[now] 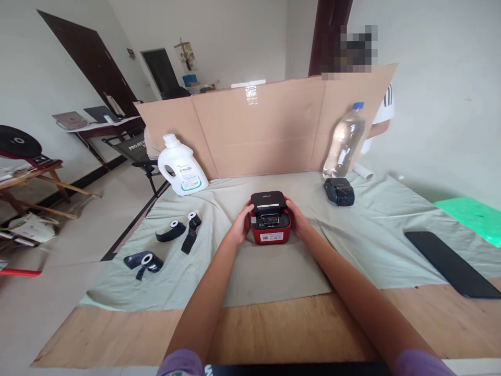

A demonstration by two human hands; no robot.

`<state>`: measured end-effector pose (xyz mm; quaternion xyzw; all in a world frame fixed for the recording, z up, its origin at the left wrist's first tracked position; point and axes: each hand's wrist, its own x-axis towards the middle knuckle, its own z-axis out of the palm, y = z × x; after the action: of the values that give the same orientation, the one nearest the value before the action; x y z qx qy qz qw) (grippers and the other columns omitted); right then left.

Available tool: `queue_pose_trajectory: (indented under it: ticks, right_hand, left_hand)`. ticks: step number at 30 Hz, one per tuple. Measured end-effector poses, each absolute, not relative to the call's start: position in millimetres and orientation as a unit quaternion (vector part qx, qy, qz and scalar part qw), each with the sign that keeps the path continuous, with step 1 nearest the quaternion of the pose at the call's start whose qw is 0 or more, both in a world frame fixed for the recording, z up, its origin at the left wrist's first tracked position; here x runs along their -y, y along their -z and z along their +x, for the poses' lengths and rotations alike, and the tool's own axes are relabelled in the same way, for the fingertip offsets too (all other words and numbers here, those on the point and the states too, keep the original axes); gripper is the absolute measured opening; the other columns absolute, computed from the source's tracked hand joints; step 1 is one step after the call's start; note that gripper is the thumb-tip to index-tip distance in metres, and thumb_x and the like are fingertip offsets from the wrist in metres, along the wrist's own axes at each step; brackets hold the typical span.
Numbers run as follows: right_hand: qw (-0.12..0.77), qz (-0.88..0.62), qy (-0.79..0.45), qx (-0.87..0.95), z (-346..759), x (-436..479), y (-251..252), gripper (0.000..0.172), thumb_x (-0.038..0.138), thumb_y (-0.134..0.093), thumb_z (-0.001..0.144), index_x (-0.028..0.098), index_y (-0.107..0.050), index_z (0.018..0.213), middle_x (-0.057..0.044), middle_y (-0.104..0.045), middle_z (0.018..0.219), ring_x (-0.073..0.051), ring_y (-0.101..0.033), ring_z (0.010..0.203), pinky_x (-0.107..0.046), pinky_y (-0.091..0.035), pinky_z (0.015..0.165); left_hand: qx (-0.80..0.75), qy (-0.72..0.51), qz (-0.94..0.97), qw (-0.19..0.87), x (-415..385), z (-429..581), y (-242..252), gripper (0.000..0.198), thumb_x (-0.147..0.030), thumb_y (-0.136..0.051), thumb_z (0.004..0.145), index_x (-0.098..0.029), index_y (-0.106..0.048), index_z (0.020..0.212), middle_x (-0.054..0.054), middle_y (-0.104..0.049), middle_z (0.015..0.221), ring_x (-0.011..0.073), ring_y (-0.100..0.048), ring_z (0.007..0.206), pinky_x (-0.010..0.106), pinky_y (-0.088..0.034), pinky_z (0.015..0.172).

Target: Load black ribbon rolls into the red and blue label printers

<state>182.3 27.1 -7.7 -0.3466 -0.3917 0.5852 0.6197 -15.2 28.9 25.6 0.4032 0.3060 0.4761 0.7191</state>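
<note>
A small red-and-black box-shaped device (271,236), which looks like a label printer, rests on the cloth in front of me. Its black lid (267,199) is raised a little, and a dark slot with shiny parts shows beneath. A white label with print is stuck on its red front. My left hand (242,223) is closed around the device's left side, fingers along the wall and thumb near the lid's edge. On the opposite side my right hand (297,219) grips it in the same way. Part of the fingers on both hands is hidden behind the device.
Several black rolls with white cores (151,261) lie at left. A white jug (182,167) and a water bottle (344,143) stand before a cardboard screen (258,136). A small black device (338,191) and a dark flat slab (450,263) lie at right. A person is behind the screen.
</note>
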Motion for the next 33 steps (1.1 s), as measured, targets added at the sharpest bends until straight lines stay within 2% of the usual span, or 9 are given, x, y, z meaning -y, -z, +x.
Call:
queue_pose_trajectory:
  ticks: [5, 7, 10, 16, 22, 30, 33]
  right_hand:
    - [0.613, -0.370, -0.572, 0.400, 185.9, -29.5, 9.9, 0.051, 0.028, -0.064, 0.069, 0.028, -0.066, 0.120, 0.000, -0.071, 0.120, -0.027, -0.063, 0.115, -0.040, -0.051, 0.098]
    - [0.616, -0.373, -0.566, 0.400, 185.9, -28.7, 10.8, 0.052, 0.025, -0.063, 0.068, 0.027, -0.067, 0.120, 0.000, -0.071, 0.121, -0.027, -0.063, 0.115, -0.040, -0.052, 0.096]
    - [0.616, -0.373, -0.570, 0.396, 185.0, -26.6, 11.3, 0.053, 0.026, -0.063, 0.068, 0.027, -0.066, 0.122, 0.000, -0.070, 0.124, -0.028, -0.062, 0.117, -0.040, -0.052, 0.097]
    - [0.628, -0.357, -0.560, 0.406, 184.7, -27.1, 18.5, 0.051, 0.030, -0.065, 0.072, 0.029, -0.066, 0.123, 0.000, -0.066, 0.132, -0.027, -0.057, 0.126, -0.043, -0.045, 0.107]
    - [0.630, -0.354, -0.541, 0.431, 186.6, -26.9, 24.9, 0.050, 0.040, -0.068, 0.077, 0.030, -0.065, 0.126, -0.001, -0.066, 0.132, -0.027, -0.058, 0.125, -0.044, -0.043, 0.110]
    - [0.645, -0.362, -0.514, 0.435, 188.1, -28.0, 31.9, 0.049, 0.047, -0.071, 0.078, 0.029, -0.066, 0.123, -0.002, -0.066, 0.132, -0.027, -0.054, 0.130, -0.046, -0.039, 0.114]
    - [0.642, -0.375, -0.500, 0.444, 187.2, -28.2, 34.3, 0.049, 0.049, -0.069, 0.080, 0.029, -0.065, 0.123, -0.003, -0.066, 0.132, -0.028, -0.053, 0.131, -0.047, -0.039, 0.113]
  left_hand:
    - [-0.355, -0.481, 0.399, 0.696, -27.3, -17.0, -22.0, 0.068, -0.023, -0.065, 0.068, -0.029, -0.054, 0.135, 0.001, -0.066, 0.129, 0.0256, -0.063, 0.113, 0.036, -0.054, 0.091]
    - [-0.356, -0.478, 0.399, 0.696, -26.5, -18.1, -20.3, 0.069, -0.022, -0.064, 0.068, -0.029, -0.054, 0.136, 0.001, -0.066, 0.129, 0.0254, -0.064, 0.113, 0.036, -0.054, 0.090]
    - [-0.347, -0.478, 0.399, 0.701, -25.8, -18.3, -18.4, 0.070, -0.023, -0.064, 0.068, -0.030, -0.053, 0.137, 0.000, -0.065, 0.131, 0.0250, -0.063, 0.116, 0.036, -0.053, 0.093]
    - [-0.328, -0.497, 0.402, 0.695, -24.6, -17.0, -13.3, 0.067, -0.026, -0.065, 0.071, -0.030, -0.053, 0.137, 0.000, -0.063, 0.136, 0.0250, -0.058, 0.124, 0.037, -0.048, 0.104]
    - [-0.344, -0.522, 0.406, 0.667, -30.4, -18.9, -9.2, 0.068, -0.023, -0.070, 0.069, -0.031, -0.054, 0.135, 0.001, -0.052, 0.147, 0.0257, -0.048, 0.136, 0.037, -0.041, 0.111]
    - [-0.347, -0.531, 0.416, 0.652, -30.2, -19.8, -0.5, 0.072, -0.027, -0.072, 0.074, -0.035, -0.046, 0.141, 0.002, -0.051, 0.148, 0.0248, -0.050, 0.135, 0.035, -0.044, 0.107]
    - [-0.368, -0.543, 0.406, 0.636, -27.2, -18.2, -1.3, 0.054, -0.032, -0.072, 0.075, -0.029, -0.057, 0.127, 0.004, -0.059, 0.138, 0.0245, -0.057, 0.124, 0.035, -0.048, 0.100]
